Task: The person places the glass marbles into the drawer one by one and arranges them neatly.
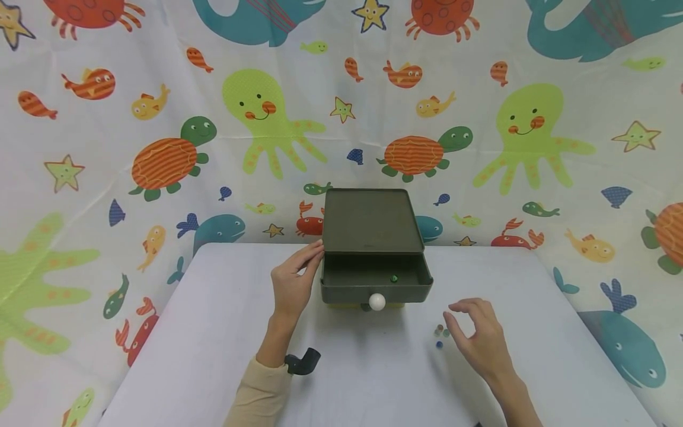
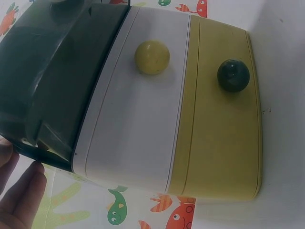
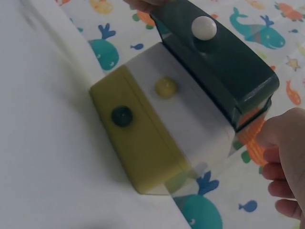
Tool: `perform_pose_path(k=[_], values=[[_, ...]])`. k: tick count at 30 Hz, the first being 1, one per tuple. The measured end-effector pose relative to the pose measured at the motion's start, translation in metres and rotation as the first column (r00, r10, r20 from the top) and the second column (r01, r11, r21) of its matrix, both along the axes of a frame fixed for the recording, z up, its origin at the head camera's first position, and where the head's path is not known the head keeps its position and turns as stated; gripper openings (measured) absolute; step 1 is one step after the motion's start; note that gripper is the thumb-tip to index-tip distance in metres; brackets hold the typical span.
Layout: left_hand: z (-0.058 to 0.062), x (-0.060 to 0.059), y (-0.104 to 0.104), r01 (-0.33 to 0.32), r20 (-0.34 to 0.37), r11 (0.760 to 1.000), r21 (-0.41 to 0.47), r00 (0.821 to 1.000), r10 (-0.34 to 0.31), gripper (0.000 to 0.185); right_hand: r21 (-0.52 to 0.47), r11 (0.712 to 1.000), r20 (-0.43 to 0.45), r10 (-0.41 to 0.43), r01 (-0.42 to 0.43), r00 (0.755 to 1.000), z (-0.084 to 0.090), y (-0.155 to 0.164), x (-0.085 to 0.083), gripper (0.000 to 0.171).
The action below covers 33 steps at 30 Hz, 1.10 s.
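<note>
A small three-drawer cabinet [image 1: 373, 219] stands upright, its dark green top drawer [image 1: 347, 293] pulled out by its white knob [image 1: 377, 302] side. Inside that drawer lies a small green bead [image 1: 394, 278]. My left hand [image 1: 292, 284] touches the cabinet's left side near the top with extended fingers; in the left wrist view its fingertips [image 2: 35, 171] meet the green edge. To the right of the cabinet, my right hand [image 1: 480, 338] hovers with thumb and index finger curved and a gap between their tips. Beside it lie several small beads [image 1: 439, 344], one of them blue.
Below the open drawer are a white drawer [image 2: 138, 95] with a yellow knob and a yellow drawer [image 2: 219, 138] with a dark green knob, both closed. The white table [image 1: 224, 308] meets a cloth [image 1: 341, 136] printed with sea animals behind the cabinet.
</note>
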<state>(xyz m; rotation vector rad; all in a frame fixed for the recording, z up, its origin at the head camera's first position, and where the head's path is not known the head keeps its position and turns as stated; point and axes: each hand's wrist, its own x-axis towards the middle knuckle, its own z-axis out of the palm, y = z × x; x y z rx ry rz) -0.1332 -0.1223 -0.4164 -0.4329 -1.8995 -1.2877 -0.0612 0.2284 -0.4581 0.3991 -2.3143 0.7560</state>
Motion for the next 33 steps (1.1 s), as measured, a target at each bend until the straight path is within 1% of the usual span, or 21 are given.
perform_pose_path(k=[3,5,11,15,25,28,33], values=[[0.0,0.0,0.0,-0.003,0.006,1.0,0.001,1.0,0.003,0.02,0.0,1.0,0.021,-0.017,0.017,1.0,-0.004,0.0,0.002,0.025],[0.0,-0.001,0.0,-0.005,0.011,1.0,0.002,1.0,0.005,0.019,-0.001,1.0,0.02,-0.018,0.018,1.0,-0.006,0.0,0.004,0.025],[-0.001,-0.001,0.0,-0.007,0.014,1.0,0.002,1.0,0.007,0.019,-0.01,1.0,-0.031,0.022,-0.023,0.999,-0.015,-0.001,0.007,0.024],[-0.002,-0.002,-0.001,-0.005,0.012,1.0,0.004,1.0,0.005,0.019,-0.01,0.999,-0.045,0.036,-0.037,0.998,-0.021,0.0,0.008,0.025],[-0.002,-0.001,0.0,-0.004,0.009,1.0,-0.002,1.0,0.004,0.019,-0.011,0.999,-0.012,0.048,-0.048,0.999,-0.03,0.001,0.012,0.023],[-0.002,-0.001,-0.001,-0.002,0.013,1.0,-0.006,1.0,0.002,0.019,-0.011,0.998,-0.023,0.057,-0.057,0.998,-0.033,0.001,0.013,0.023],[-0.002,0.0,-0.001,0.0,0.023,1.0,-0.007,1.0,0.0,0.02,-0.011,0.998,-0.017,0.068,-0.068,0.998,-0.042,0.003,0.014,0.025]])
